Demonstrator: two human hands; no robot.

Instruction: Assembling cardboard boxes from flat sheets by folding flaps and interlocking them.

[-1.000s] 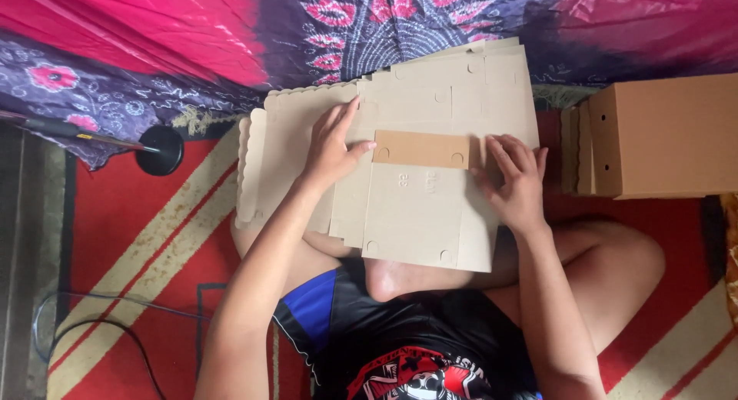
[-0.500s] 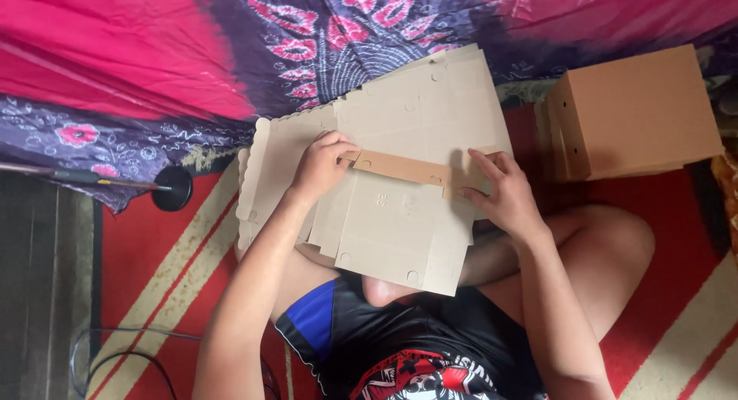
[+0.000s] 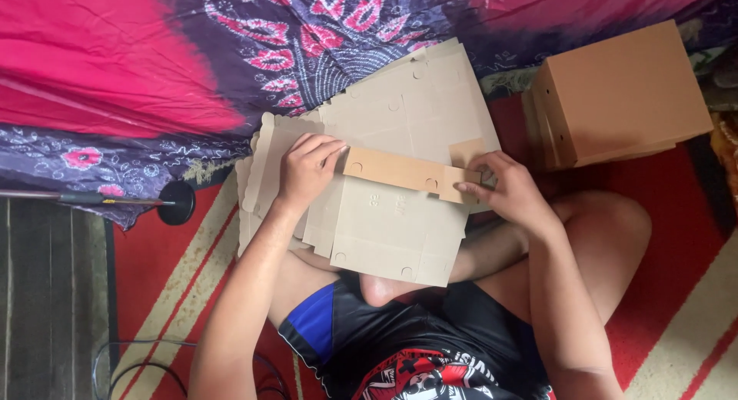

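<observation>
The left hand (image 3: 306,169) is laid palm down at the centre of the frame, fingers extended and close together, pressed onto the flat cardboard sheet (image 3: 396,235) beside the left end of a folded brown flap (image 3: 407,171). The right hand (image 3: 509,191) is curled just right of centre, its fingertips (image 3: 464,188) pinching the right end of that flap, which is turned up and over the sheet's pale inner face. The sheet is held over the person's crossed legs, with its lower edge above the lap. Beneath and behind it, a stack of further flat cardboard blanks (image 3: 430,100) is fanned out toward the upper middle of the frame. Both forearms are stretched up from the bottom of the frame, the left one nearly straight, the right one bent inward at the wrist. A folded brown cardboard box (image 3: 626,92) is seen at the upper right, well apart from the hands. The floor is covered by a red rug with cream stripes (image 3: 184,269), and a pink and purple patterned cloth (image 3: 154,69) is spread across the top. A black round base with a thin rod (image 3: 175,203) is set at the left.
</observation>
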